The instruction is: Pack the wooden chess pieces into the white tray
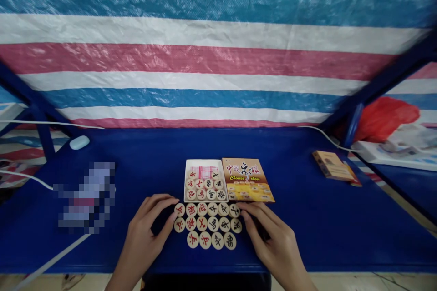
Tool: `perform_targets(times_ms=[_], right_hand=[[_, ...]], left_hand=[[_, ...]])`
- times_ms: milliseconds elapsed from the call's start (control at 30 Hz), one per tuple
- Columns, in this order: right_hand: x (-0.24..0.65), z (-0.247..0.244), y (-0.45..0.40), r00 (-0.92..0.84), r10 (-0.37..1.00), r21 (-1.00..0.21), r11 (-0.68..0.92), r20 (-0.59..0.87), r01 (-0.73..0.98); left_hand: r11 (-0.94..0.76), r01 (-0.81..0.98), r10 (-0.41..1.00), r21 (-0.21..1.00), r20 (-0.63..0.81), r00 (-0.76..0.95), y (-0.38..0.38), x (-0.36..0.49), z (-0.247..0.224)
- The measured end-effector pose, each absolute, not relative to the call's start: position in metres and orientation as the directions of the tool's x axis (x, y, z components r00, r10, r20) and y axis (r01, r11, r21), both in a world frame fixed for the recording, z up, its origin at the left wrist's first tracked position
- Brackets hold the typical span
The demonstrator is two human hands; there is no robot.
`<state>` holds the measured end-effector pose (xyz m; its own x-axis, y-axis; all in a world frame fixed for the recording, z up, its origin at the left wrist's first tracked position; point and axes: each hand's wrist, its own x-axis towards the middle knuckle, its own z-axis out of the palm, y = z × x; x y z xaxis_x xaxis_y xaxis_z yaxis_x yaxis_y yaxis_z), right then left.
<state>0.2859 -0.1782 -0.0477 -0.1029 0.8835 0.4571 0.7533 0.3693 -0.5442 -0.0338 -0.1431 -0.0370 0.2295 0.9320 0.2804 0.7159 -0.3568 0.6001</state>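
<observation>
bearings are taken from the middle of the laid-out pieces, with 12 o'clock at the far side. sixteen round chess pieces lie flat on the blue table in three rows: six, six and a shorter near row of four. in each row the red characters occupy the 9 o'clock half and the black characters the 3 o'clock half.

left hand: at 9 o'clock, thumb and forefinger spread apart, tips at the outer end of the farthest row. nothing is enclosed in the grip. right hand: at 3 o'clock, thumb and forefinger parted, tips beside the opposite end; no piece is gripped. whether the fingertips on either side actually press the end pieces cannot be determined.

white tray: at 12 o'clock, just beyond the farthest row. ten further pieces are visible inside, and a pink-and-white patterned surface shows toward its 12 o'clock end. printed box lid: between 1 and 2 o'clock, beside the tray, marked "chinese chess".

small cardboard box: at 2 o'clock, well apart. pale rounded object: at 10 o'clock, near the table's far corner. striped sheeting hangs at 12 o'clock behind the table.
</observation>
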Motion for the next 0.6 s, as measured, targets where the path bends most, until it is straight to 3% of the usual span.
perform_targets(times_ms=[300, 600], right_hand=[[0.287, -0.044, -0.178, -0.031, 0.879, -0.575, 0.338, 0.476, 0.745], [0.285, -0.035, -0.186, 0.012, 0.857, -0.610, 0.356, 0.515, 0.708]], left_hand=[[-0.249, 0.661, 0.966, 0.708, 0.229, 0.119, -0.146, -0.035, -0.037], [-0.243, 0.649, 0.965, 0.721, 0.247, 0.087, -0.147, -0.034, -0.036]])
